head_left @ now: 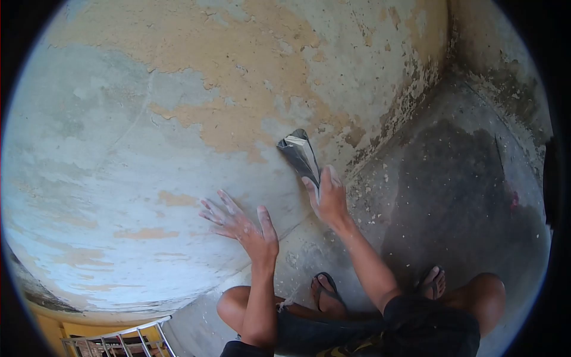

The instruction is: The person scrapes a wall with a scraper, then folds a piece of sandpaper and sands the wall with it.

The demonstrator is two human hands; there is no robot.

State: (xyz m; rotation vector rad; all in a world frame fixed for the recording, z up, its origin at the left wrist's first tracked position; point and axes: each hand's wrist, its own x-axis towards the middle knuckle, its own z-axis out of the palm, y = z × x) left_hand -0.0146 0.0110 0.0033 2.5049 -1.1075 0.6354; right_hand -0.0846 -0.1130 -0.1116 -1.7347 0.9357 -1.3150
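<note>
My right hand (328, 199) grips the lower end of a sanding block (299, 156), a pale block with dark sandpaper folded around it. The block overlaps the wall (196, 119), where yellow-tan paint has peeled in patches and left grey-white plaster. To the left, my left hand (242, 231) has its fingers spread at the wall's lower part and holds nothing. Pale dust coats the fingers of both hands.
On the right lies a concrete floor (363, 232) with a large dark damp patch (446, 184) and scattered paint flakes. A second wall (505, 71) meets this one at the upper right. My sandaled feet (327, 291) are close below. A metal ladder (128, 339) shows at bottom left.
</note>
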